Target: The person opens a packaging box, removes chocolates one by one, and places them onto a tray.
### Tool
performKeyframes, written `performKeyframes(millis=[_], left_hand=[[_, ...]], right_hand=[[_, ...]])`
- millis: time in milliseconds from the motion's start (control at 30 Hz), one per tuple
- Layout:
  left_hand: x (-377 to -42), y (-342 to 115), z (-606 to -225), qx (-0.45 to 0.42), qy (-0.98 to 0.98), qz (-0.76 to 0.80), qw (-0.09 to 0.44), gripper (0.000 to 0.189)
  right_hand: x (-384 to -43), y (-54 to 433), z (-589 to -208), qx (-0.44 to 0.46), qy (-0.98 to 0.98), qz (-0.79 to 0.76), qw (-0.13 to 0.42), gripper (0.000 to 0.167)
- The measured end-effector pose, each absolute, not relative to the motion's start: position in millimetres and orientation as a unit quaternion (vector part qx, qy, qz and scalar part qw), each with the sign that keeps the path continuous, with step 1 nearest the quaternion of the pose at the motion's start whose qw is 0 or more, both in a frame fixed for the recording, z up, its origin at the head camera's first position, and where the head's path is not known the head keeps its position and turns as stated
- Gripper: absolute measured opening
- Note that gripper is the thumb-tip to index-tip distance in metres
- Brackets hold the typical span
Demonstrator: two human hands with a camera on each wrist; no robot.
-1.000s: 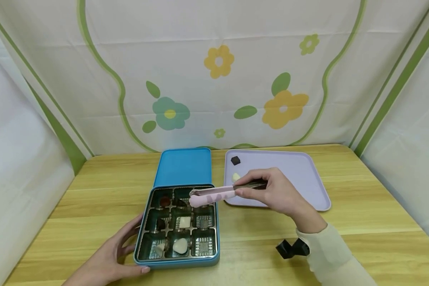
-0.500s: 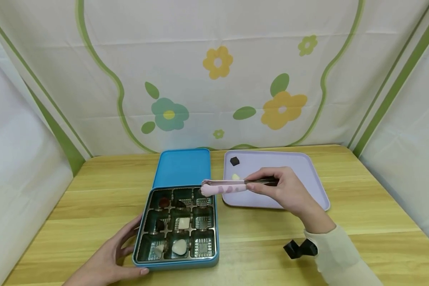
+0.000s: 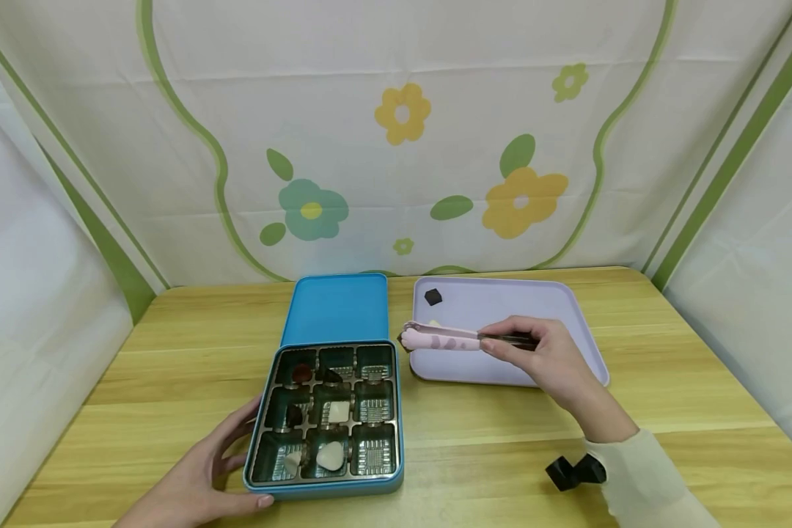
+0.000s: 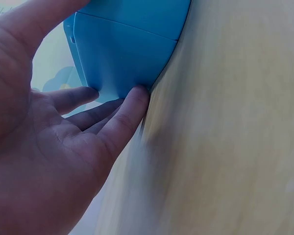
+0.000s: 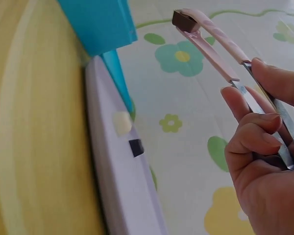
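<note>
My right hand [image 3: 548, 359] grips metal tongs [image 3: 442, 338] with pink paw-shaped tips. Between those tips a dark brown chocolate [image 5: 184, 21] is pinched, best seen in the right wrist view. The tongs hover over the left edge of the lilac tray [image 3: 534, 301], near the tin's upper right corner. My left hand [image 3: 201, 469] rests against the left side and front corner of the blue tin [image 3: 326, 487], fingertips touching its wall. Inside the divided insert lie a white square [image 3: 339, 412], a white rounded piece [image 3: 331, 456], a reddish-brown piece [image 3: 301, 373] and several others.
A blue lid [image 3: 336, 308] lies behind the tin. On the tray are a dark chocolate [image 3: 433, 297] and a pale piece [image 3: 433, 323] partly hidden by the tongs. The black wrist gear [image 3: 576, 471] sits beside my right sleeve. A flowered cloth [image 3: 402, 44] hangs behind the table.
My right hand and the tongs have moved rightward, from over the tin's top right compartments to the tray's left edge. The left hand stays at the tin.
</note>
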State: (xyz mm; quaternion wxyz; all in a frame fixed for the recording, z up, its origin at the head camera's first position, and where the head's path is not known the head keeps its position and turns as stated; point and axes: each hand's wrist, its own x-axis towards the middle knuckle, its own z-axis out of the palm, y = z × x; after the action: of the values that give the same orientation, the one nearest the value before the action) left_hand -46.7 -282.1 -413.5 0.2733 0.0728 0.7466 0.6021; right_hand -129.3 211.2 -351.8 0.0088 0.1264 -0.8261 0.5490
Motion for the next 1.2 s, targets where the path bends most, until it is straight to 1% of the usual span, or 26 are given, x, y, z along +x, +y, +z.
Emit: performKeyframes(millis=[167, 333, 567, 767, 1000, 1200], left_hand=[[-47, -282, -412, 0.068, 0.744, 0.604, 0.277, 0.115], [-47, -282, -412, 0.070, 0.740, 0.607, 0.280, 0.115], [-47, -282, -412, 0.066, 0.747, 0.600, 0.280, 0.115], [-48, -282, -411, 0.062, 0.755, 0.590, 0.279, 0.116], [-47, -282, -409, 0.062, 0.760, 0.586, 0.273, 0.115], [-46, -281, -410, 0.061, 0.761, 0.587, 0.271, 0.115]], right_hand=[[-126, 221, -364, 0.115, -0.826, 0.552, 0.013, 0.019], [-124, 228, -375, 0.100, -0.825, 0.557, 0.005, 0.023], [-127, 238, -386, 0.077, -0.845, 0.529, -0.012, 0.023], [-131, 242, -389, 0.053, -0.859, 0.508, -0.045, 0.024], [-133, 244, -389, 0.042, -0.870, 0.486, -0.062, 0.027], [-135, 247, -389, 0.035, -0.887, 0.457, -0.055, 0.028]])
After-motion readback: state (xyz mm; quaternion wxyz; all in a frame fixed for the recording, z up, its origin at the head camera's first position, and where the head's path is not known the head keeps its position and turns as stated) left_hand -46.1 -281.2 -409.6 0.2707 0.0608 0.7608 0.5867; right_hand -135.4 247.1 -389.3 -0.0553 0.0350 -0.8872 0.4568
